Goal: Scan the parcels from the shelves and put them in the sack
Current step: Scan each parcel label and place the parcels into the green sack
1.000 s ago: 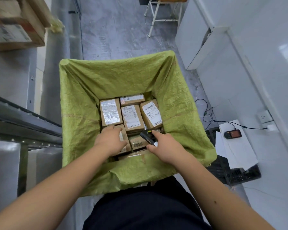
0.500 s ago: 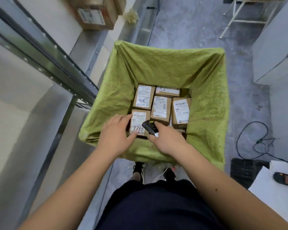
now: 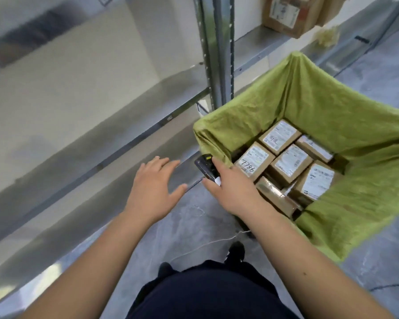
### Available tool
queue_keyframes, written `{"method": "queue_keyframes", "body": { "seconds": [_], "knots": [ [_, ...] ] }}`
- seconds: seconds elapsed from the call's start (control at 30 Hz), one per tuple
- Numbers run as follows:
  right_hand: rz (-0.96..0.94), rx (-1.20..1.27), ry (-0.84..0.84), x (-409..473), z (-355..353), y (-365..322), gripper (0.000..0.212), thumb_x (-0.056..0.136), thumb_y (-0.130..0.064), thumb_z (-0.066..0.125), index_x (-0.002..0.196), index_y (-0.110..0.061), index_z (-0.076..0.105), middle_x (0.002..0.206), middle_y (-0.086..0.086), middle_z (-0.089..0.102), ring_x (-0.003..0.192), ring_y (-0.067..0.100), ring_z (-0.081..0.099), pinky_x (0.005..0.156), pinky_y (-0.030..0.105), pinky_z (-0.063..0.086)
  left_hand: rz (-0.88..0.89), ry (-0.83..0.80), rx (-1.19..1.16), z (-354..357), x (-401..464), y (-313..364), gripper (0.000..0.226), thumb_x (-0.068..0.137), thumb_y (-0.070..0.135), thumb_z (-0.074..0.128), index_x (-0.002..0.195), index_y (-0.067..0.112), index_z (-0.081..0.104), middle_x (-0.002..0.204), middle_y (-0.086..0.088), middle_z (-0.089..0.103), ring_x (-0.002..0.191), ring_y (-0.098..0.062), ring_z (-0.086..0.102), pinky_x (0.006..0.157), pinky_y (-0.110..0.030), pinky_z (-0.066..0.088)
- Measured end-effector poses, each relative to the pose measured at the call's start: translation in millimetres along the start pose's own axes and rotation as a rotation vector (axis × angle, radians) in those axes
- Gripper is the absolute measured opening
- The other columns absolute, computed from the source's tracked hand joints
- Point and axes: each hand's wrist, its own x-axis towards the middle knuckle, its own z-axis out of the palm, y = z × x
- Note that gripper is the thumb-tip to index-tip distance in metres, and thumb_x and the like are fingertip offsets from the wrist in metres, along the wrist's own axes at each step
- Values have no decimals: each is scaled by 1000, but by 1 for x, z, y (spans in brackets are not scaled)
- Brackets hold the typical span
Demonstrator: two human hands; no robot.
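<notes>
Our left hand (image 3: pixel 153 185) hangs released, fingers spread, over the floor by the shelves (image 3: pixel 97 125). Our right hand (image 3: pixel 230 188) grasps the scanner (image 3: pixel 204 165) at the sack's (image 3: pixel 320 97) near-left corner; parcels (image 3: pixel 290 161) fill the sack's bottom.

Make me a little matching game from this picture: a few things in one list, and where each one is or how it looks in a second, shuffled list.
Things:
1. scanner
2. parcel marked 7786
3. left hand
4. large cardboard box

Places or states:
A. on the far metal shelf
B. held in the right hand
C. open, holding nothing, fingers spread
D. lying in the green sack

Pairs: 1-B, 2-D, 3-C, 4-A
</notes>
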Motion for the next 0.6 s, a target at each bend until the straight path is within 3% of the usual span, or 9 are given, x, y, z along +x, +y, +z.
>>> {"method": "queue_keyframes", "body": {
  "seconds": [0.3, 0.47, 0.6],
  "knots": [
    [-329, -198, -140, -18, 82, -133, 74, 97, -65, 49, 161, -38, 21, 124, 15, 54, 110, 39, 57, 85, 42, 48, -408, 122, 39, -16, -141, -117, 82, 94, 65, 58, 164, 31, 28, 164, -7, 37, 154, -28, 27, 125, -48, 24],
    [-490, -288, -174, -63, 138, -223, 71, 98, -63, 50, 159, -38, 23, 115, 13, 51, 106, 38, 56, 78, 39, 43, -545, 213, -6, -25, -236, -170, 84, 93, 66, 58, 163, 32, 28, 167, -9, 32, 157, -29, 22, 126, -50, 23],
    [-615, -324, -186, -112, 175, -289, 66, 98, -62, 50, 156, -39, 28, 104, 6, 47, 91, 31, 53, 76, 37, 42, -637, 272, -38, -33, -320, -214, 85, 93, 67, 57, 164, 36, 24, 170, -7, 27, 158, -27, 18, 128, -47, 19]
  ]
}}
